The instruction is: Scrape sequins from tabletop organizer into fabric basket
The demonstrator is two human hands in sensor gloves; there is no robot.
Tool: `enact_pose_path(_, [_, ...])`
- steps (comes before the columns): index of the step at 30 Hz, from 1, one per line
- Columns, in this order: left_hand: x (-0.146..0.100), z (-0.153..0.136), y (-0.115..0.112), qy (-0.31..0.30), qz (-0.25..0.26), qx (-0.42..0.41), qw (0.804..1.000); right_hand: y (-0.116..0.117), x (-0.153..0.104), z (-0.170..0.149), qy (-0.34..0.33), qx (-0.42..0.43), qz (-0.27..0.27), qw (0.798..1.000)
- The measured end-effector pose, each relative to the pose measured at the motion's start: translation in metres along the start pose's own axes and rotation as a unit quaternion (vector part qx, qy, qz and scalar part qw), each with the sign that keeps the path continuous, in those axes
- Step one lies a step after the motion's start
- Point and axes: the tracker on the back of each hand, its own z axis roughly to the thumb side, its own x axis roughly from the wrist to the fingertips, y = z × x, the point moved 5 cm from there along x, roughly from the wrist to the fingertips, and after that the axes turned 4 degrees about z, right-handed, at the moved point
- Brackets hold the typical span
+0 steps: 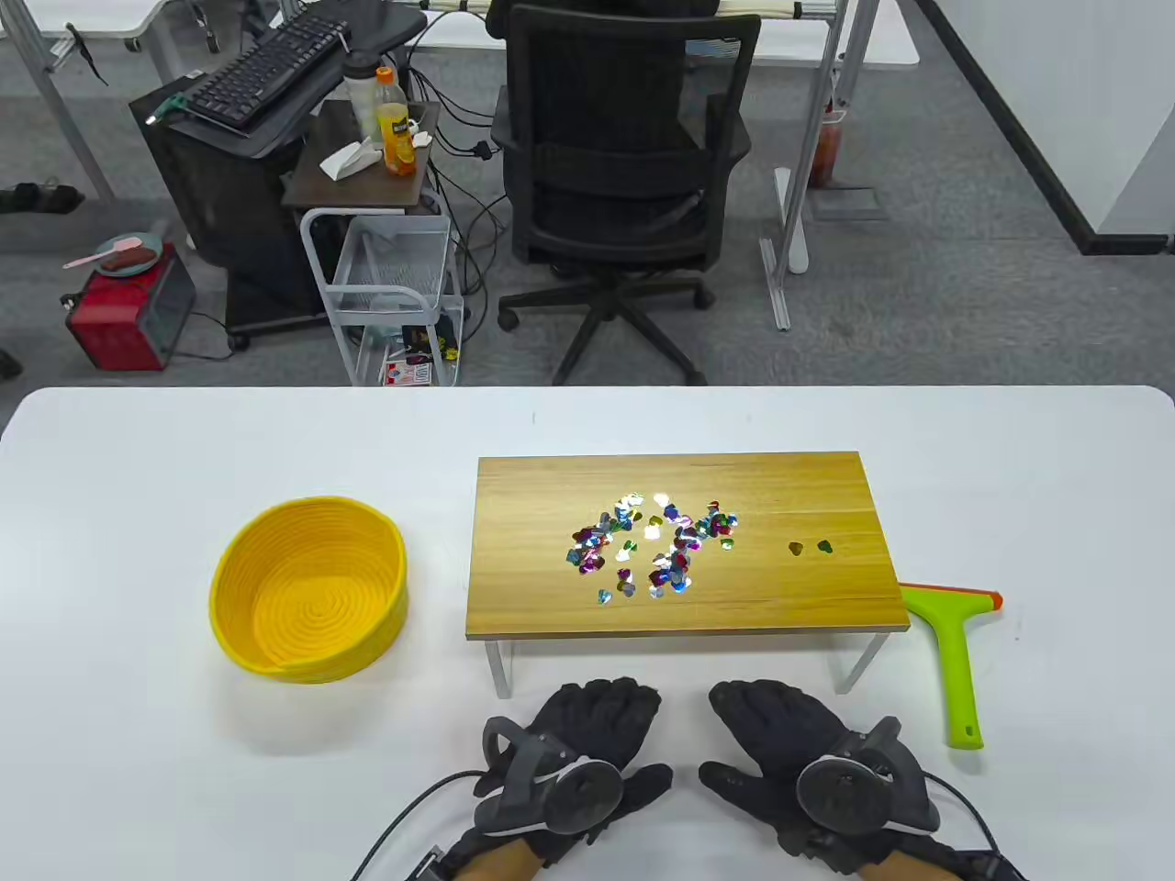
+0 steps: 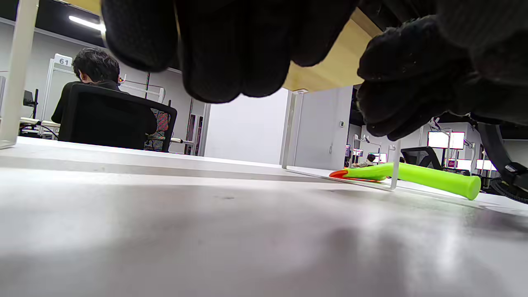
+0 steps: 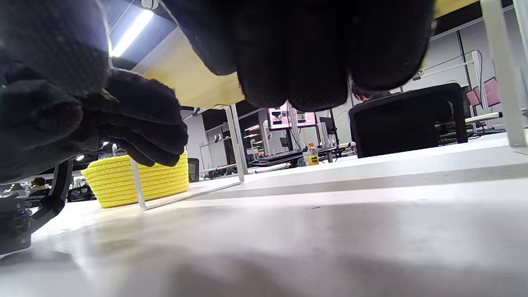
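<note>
A wooden tabletop organizer (image 1: 808, 496) on white legs stands mid-table, with several coloured heart sequins (image 1: 652, 546) scattered on its top. A yellow fabric basket (image 1: 308, 587) sits to its left, empty; it also shows in the right wrist view (image 3: 136, 185). A green scraper (image 1: 955, 656) with an orange blade lies right of the organizer, and shows in the left wrist view (image 2: 420, 175). My left hand (image 1: 587, 734) and right hand (image 1: 789, 734) rest palm down on the table in front of the organizer, holding nothing.
The white table (image 1: 138, 752) has its far edge behind the organizer. Beyond it stand a black office chair (image 1: 624, 184), a wire cart (image 1: 390, 294) and a desk with a keyboard. The organizer's white legs (image 2: 295, 128) stand close ahead of my hands.
</note>
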Motion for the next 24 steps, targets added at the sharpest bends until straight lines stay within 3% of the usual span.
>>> enact_pose_path(24, [0.0, -0.0036, 0.0055, -0.002, 0.013, 0.014, 1.0, 0.0026, -0.0023, -0.0033, 0.015, -0.016, 0.012, 1.0])
